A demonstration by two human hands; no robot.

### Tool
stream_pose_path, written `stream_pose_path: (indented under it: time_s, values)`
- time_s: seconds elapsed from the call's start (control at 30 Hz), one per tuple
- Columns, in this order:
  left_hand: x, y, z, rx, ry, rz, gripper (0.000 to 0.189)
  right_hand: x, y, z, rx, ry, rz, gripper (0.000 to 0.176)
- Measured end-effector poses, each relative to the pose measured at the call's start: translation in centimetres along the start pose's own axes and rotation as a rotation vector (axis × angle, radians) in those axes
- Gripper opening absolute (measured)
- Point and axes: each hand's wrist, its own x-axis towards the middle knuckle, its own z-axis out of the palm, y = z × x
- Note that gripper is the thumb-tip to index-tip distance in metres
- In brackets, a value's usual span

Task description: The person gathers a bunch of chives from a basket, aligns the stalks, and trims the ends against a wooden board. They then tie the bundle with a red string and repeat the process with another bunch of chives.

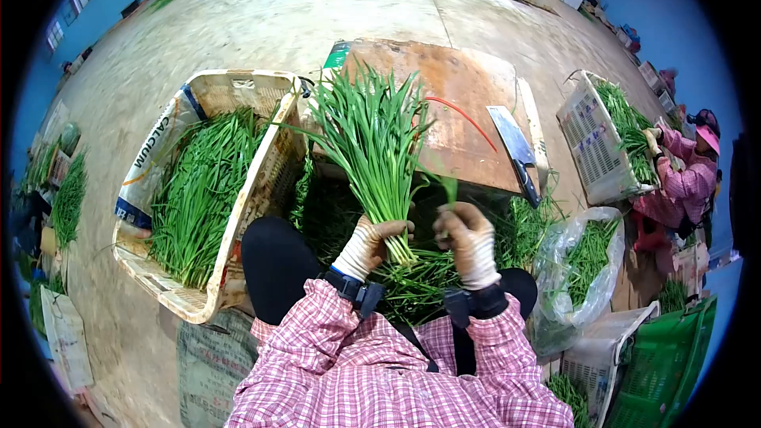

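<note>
My left hand (366, 244), in a white glove with the fingers bare, is closed around the pale stem ends of a bunch of garlic chives (372, 143). The leaves fan up and away, over the near left part of a wooden board (468, 87). Just right of the stems, my right hand (466, 244) is pinched closed, with a blurred green chive leaf (449, 189) showing above its fingers. Loose chives (416, 281) lie below both hands, between my knees. On the board rest a cleaver (514, 141) with a black handle and a red strip (468, 117).
At left stands a plastic crate (246, 210) of chives, lined with a printed sack (162, 139). A clear plastic bag (551, 313) of greens sits at right. Beyond it are another crate (585, 139) and a seated co-worker (686, 170). More crates line the walls.
</note>
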Motion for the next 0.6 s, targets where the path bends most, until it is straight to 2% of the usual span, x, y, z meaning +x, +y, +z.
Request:
stream_pose_path:
  time_s: [0.03,0.1,0.17,0.23,0.27,0.3,0.37,0.47,0.5,0.57,0.6]
  values:
    - [-0.3,0.3,0.2,-0.002,0.004,0.022,0.059,0.0,0.3,-1.3,0.068,0.034,-0.024,0.024]
    - [-0.7,1.1,0.6,-0.002,0.009,0.063,0.058,0.0,1.2,-4.9,-0.023,0.067,0.109,0.023]
    - [-1.0,1.6,0.8,0.067,0.041,0.095,0.055,0.9,3.6,-9.7,-0.495,0.073,0.260,0.023]
    - [-0.9,1.7,0.7,0.163,0.068,0.143,0.054,2.1,3.6,-11.1,-1.769,-0.164,0.318,0.024]
    - [-0.9,1.6,0.8,0.211,0.103,0.164,0.054,2.2,4.2,-11.2,-1.897,-0.047,0.208,0.027]
    - [-0.8,1.3,0.7,0.198,0.115,0.151,0.053,1.9,3.0,-9.9,-1.677,0.070,-0.297,0.026]
    - [-0.7,0.7,0.5,0.258,0.119,0.176,0.053,4.4,-0.5,-4.5,-1.027,0.029,-0.584,0.016]
    - [-0.7,0.1,0.1,0.294,0.140,0.185,0.052,6.9,-4.2,3.3,-0.779,-0.009,-0.731,0.011]
    - [-1.1,0.1,0.5,0.233,0.174,0.198,0.052,8.7,-3.3,4.3,-0.793,-0.004,-0.722,0.017]
    - [-1.2,-0.1,-0.1,0.227,0.154,0.186,0.053,10.9,-2.5,5.3,-1.122,-0.046,-0.603,0.022]
    - [-1.4,-0.1,0.1,0.223,0.155,0.200,0.051,11.5,-2.1,5.2,-0.989,-0.119,-0.477,0.024]
